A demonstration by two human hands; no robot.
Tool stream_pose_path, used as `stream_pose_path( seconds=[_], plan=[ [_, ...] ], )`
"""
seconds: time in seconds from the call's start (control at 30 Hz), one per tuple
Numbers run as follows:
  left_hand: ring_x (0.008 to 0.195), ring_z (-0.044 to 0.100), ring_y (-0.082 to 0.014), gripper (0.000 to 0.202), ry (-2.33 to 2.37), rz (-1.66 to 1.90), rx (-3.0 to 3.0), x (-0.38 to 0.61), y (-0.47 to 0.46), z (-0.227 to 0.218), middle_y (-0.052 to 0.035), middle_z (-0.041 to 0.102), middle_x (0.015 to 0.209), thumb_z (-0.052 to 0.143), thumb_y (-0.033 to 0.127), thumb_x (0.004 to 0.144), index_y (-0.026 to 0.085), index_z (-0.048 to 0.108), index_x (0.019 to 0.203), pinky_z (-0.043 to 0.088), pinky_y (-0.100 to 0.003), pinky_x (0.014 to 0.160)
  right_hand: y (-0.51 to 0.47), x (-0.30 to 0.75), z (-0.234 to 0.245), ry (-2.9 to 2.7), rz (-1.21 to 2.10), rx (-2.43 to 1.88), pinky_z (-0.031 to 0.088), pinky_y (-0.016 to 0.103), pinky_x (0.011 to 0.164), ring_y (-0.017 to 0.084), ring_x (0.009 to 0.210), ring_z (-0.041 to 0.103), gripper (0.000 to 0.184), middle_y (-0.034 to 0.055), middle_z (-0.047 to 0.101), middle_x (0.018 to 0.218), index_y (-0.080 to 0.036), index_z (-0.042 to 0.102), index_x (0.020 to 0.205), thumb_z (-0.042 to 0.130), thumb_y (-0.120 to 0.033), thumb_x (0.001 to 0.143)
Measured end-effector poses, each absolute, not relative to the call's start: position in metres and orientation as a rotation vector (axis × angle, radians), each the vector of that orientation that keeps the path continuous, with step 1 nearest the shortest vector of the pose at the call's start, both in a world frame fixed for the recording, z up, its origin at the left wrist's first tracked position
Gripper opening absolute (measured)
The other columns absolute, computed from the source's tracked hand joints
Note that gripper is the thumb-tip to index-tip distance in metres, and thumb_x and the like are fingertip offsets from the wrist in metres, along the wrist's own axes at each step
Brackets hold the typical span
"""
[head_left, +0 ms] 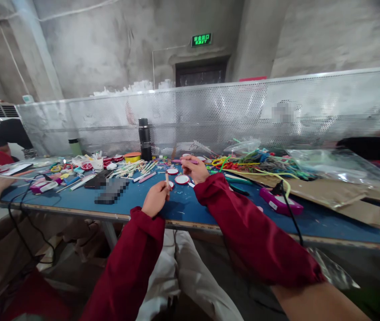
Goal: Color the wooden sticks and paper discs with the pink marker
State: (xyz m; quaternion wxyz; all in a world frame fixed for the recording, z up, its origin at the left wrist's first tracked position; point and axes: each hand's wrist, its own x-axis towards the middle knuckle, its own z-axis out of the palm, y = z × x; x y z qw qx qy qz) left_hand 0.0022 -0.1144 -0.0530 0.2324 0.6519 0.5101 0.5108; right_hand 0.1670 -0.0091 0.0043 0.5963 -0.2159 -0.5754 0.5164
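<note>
A pale stick (pixel 167 178) juts up from the left hand (pixel 156 197), between pinching fingertips

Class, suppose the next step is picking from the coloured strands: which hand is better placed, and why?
Probably the right hand: it is nearer the coloured strands, while the left hand would have to reach past it. The right holds a slim pinkish item, which may need setting down first.

The left forearm (pixel 123 272), in a loose dark-red cloth sleeve (pixel 143 240), lies toward seven o'clock; the bare left hand (pixel 155 198) is curled, fingers and thumb pinching. The right forearm (pixel 253 232), similarly sleeved, slants from four o'clock. The bare right hand (pixel 196 169), fingers bent in a grip, sits at the left's two o'clock.
</note>
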Motion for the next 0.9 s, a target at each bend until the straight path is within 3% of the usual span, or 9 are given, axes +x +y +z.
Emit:
stream_pose_path(
  seconds=[0.1, 0.27, 0.47, 0.67, 0.9],
  plan=[
    [0.057, 0.051, -0.0129, 0.019, 1.403, 1.403, 1.793, 0.0018, -0.1146, -0.0528, 0.0029, 0.057, 0.059, 0.047, 0.032, 0.089, 0.020, 0.058, 0.080, 0.035, -0.024, 0.057, -0.0107, 0.1662, 0.0046, -1.319, 1.276, -0.519, 0.045, 0.022, 0.045, 0.009, 0.045, 0.052, 0.037, -0.0044, 0.063, 0.058, -0.021, 0.064, 0.080, 0.085, -0.042, 0.059],
    [0.057, 0.051, -0.0129, 0.019, 1.404, 1.407, 1.804, 0.0017, -0.1146, -0.0530, 0.0031, 0.057, 0.059, 0.047, 0.032, 0.089, 0.020, 0.058, 0.081, 0.036, -0.024, 0.058, -0.0101, 0.1642, 0.0037, -1.311, 1.279, -0.568, 0.042, 0.022, 0.041, 0.008, 0.041, 0.049, 0.042, -0.0041, 0.060, 0.053, -0.020, 0.059, 0.071, 0.082, -0.054, 0.062],
    [0.058, 0.051, -0.0133, 0.019, 1.404, 1.394, 1.804, 0.0025, -0.1160, -0.0525, 0.0029, 0.057, 0.059, 0.047, 0.033, 0.089, 0.020, 0.058, 0.080, 0.036, -0.024, 0.058, -0.0096, 0.1641, 0.0023, -1.303, 1.285, -0.494, 0.039, 0.022, 0.042, 0.008, 0.043, 0.047, 0.039, -0.0073, 0.056, 0.053, -0.023, 0.060, 0.076, 0.086, -0.046, 0.058],
    [0.058, 0.052, -0.0133, 0.019, 1.399, 1.398, 1.796, 0.0032, -0.1166, -0.0515, 0.0030, 0.057, 0.059, 0.047, 0.034, 0.089, 0.020, 0.058, 0.081, 0.036, -0.025, 0.058, -0.0126, 0.1654, 0.0043, -1.238, 1.371, -0.540, 0.046, 0.024, 0.045, 0.010, 0.045, 0.051, 0.032, -0.0031, 0.063, 0.057, -0.021, 0.061, 0.076, 0.080, -0.043, 0.064],
    [0.057, 0.051, -0.0132, 0.018, 1.387, 1.394, 1.800, 0.0023, -0.1147, -0.0530, 0.0031, 0.057, 0.058, 0.047, 0.033, 0.089, 0.020, 0.058, 0.081, 0.036, -0.024, 0.058, -0.0097, 0.1626, 0.0016, -1.254, 1.250, -0.591, 0.042, 0.022, 0.039, 0.008, 0.038, 0.048, 0.038, -0.0055, 0.060, 0.051, -0.022, 0.053, 0.072, 0.081, -0.047, 0.064]
  ],
)
